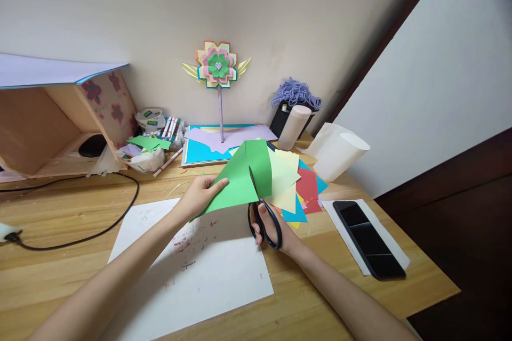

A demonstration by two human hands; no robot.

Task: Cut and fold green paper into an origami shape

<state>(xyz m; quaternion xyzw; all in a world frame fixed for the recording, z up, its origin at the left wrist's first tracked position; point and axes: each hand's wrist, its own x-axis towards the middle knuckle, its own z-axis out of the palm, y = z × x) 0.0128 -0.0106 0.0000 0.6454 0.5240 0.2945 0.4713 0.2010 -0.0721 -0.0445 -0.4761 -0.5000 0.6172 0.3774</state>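
Observation:
A sheet of green paper is held up over the desk, its far right part bent upward. My left hand pinches its left edge, thumb on top. Black-handled scissors are in my right hand, fingers through the loops. One dark blade shows above the green paper, at a cut running in from the near edge. Beneath lies a large white sheet with coloured marks and small scraps on it.
Coloured paper pieces lie to the right, near a paper roll and a phone. A paper flower stands at the back. Left are a cardboard box, markers, a scrap-filled container and a black cable.

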